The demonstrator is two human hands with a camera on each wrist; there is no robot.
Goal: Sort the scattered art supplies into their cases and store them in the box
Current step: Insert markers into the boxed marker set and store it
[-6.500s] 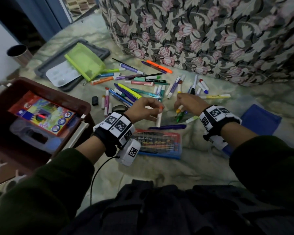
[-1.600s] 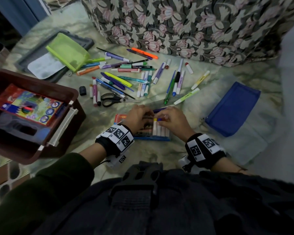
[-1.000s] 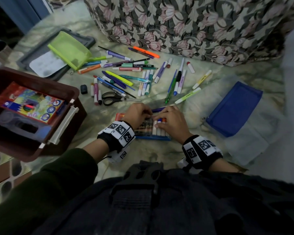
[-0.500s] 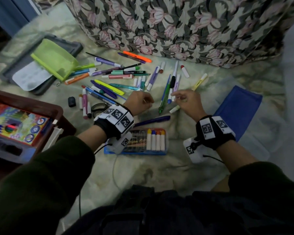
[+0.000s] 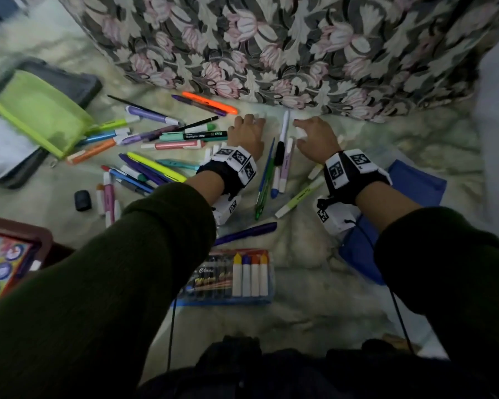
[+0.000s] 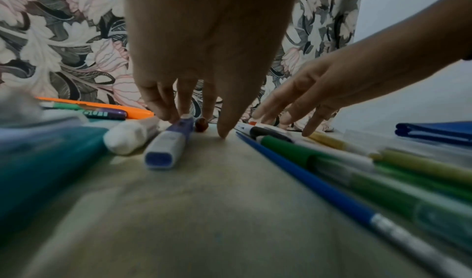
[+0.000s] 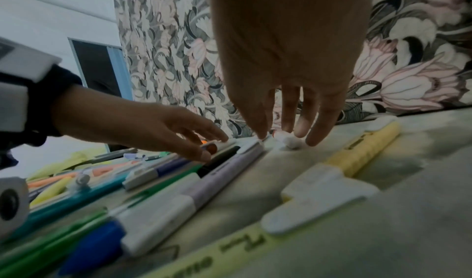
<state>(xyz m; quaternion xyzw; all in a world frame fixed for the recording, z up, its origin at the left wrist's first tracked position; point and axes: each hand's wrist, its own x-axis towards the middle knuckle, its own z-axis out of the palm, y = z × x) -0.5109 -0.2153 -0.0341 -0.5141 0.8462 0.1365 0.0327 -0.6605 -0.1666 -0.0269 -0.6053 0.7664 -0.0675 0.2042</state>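
Both hands reach to the far end of the scattered pens, near the floral cloth. My left hand (image 5: 250, 118) is open, its fingertips (image 6: 167, 115) touching down by a purple-capped marker (image 6: 170, 143) and a short red-capped one (image 6: 201, 124). My right hand (image 5: 300, 125) is open too, its straight fingers (image 7: 315, 136) coming down around a short white marker (image 7: 289, 141). Neither hand holds anything. Behind my wrists lies the clear blue marker case (image 5: 231, 279) with several white markers (image 5: 249, 276) stood in a row.
Pens and highlighters (image 5: 156, 145) lie strewn to the left; a blue pen and a green one (image 5: 264, 180) lie between my wrists. A green mesh pouch (image 5: 41, 110) rests on a grey tray, a blue pouch (image 5: 412, 185) lies right, and the brown box (image 5: 20, 234) sits at lower left.
Both hands left the marker case, where they had been setting markers in, and moved forward to the far pens by the floral cloth. The camera tilted forward with them.
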